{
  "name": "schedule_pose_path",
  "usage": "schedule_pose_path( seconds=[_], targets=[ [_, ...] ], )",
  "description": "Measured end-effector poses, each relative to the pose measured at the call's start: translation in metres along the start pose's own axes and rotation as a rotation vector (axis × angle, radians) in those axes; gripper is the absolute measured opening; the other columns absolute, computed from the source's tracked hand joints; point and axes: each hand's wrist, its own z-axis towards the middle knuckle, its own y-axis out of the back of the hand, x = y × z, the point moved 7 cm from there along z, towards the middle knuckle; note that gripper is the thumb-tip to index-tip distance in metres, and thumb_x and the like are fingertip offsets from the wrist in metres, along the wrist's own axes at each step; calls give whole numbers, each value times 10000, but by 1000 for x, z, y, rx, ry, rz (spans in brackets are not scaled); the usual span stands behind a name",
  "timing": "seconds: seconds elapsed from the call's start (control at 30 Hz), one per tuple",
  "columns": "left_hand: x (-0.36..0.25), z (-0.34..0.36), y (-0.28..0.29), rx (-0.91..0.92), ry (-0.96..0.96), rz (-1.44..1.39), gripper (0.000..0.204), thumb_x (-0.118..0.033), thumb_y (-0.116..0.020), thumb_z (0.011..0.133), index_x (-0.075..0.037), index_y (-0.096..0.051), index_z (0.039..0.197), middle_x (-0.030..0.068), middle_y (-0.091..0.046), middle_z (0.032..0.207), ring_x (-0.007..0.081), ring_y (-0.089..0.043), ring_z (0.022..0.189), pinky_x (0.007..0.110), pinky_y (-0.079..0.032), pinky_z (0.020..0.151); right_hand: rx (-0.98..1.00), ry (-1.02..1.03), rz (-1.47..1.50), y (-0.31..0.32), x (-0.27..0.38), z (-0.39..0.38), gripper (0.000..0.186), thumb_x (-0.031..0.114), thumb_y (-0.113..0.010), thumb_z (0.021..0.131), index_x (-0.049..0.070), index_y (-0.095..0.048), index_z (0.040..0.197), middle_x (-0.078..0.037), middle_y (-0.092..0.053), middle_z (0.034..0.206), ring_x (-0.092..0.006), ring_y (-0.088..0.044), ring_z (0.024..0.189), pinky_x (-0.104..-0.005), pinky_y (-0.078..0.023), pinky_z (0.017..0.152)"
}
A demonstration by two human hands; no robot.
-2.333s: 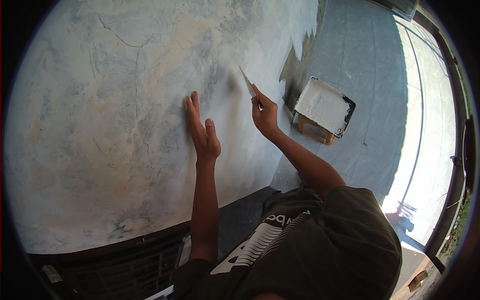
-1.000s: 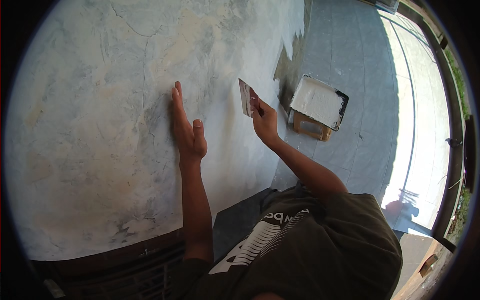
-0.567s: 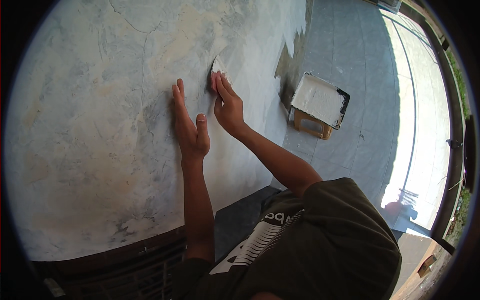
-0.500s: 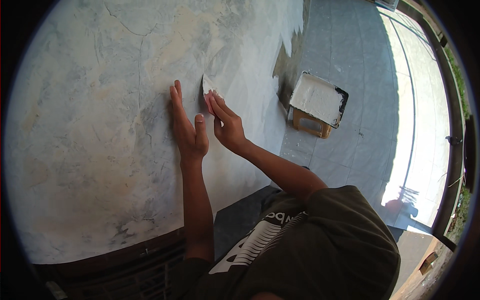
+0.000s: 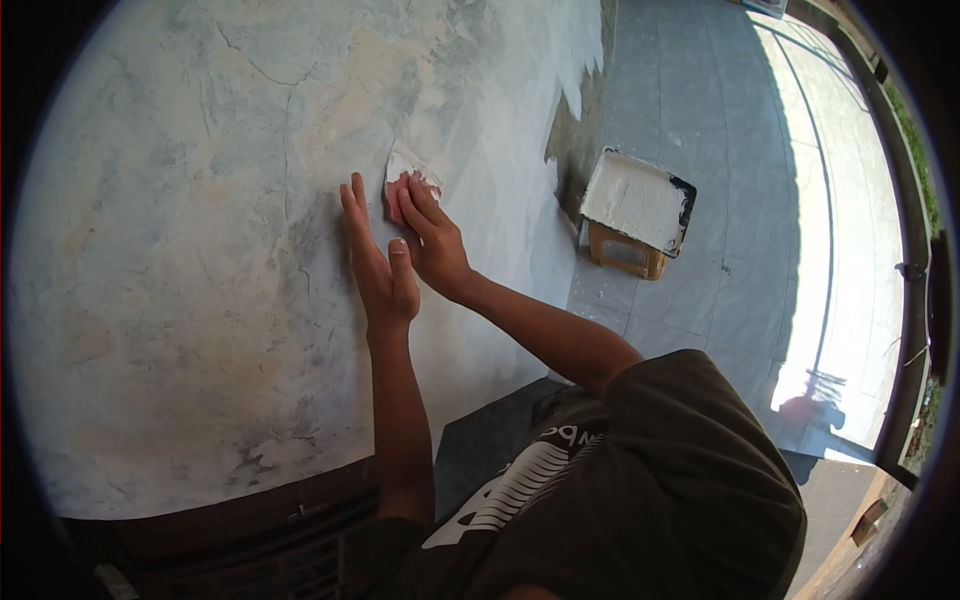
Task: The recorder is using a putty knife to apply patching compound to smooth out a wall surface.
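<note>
A plastered wall (image 5: 190,250), patchy white and grey with thin cracks, fills the left and middle of the view. Held against it by my right hand (image 5: 433,245) is a pinkish-red putty scraper (image 5: 393,195), its upper part coated with white paste. My fingers press along its flat face, while the thumb is mostly hidden. Just left of it, my left hand (image 5: 380,270) is held upright, edge toward the wall, with fingers stretched out and thumb apart. Nothing is in the left hand. Whether it touches the wall, I cannot tell.
At the right, a black tray (image 5: 690,205) of white paste rests on a small tan stool (image 5: 625,252). Grey floor tiles (image 5: 740,130) run behind it toward a sunlit strip. A dark ledge (image 5: 485,425) lies below the wall near my body.
My right hand and the scraper have shifted left, closer to my left hand, and the scraper has turned to show more of its broad face. The left hand stays almost in place.
</note>
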Motion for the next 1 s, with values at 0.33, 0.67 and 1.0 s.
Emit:
schedule_pose_path(
  seconds=[0.33,0.67,1.0],
  targets=[
    [-2,-14,-3,81,41,-29,813,-529,-305,1006,27,-73,1551,243,-287,1574,399,-273,1462,498,-135,1200,126,-580,94,89,-51,-72,481,-78,-524,911,55,-573,1371,-3,-645,899,-54,-527,770,-222,-464,701],
    [-4,-19,1,84,47,-50,800,-456,-376,1000,21,-51,1555,245,-277,1577,396,-266,1466,476,-148,1206,-160,-431,37,78,-65,41,451,-73,-520,908,29,-586,1342,-159,-722,997,-98,-603,778,-255,-498,742],
    [-8,-16,-5,47,15,-72,824,-518,-351,995,10,-57,1556,253,-290,1568,422,-289,1450,493,-165,1199,71,36,90,32,-11,-22,614,-202,-514,757,25,-580,1323,-194,-573,1356,-357,-532,1282,-411,-466,1054]
  ],
)
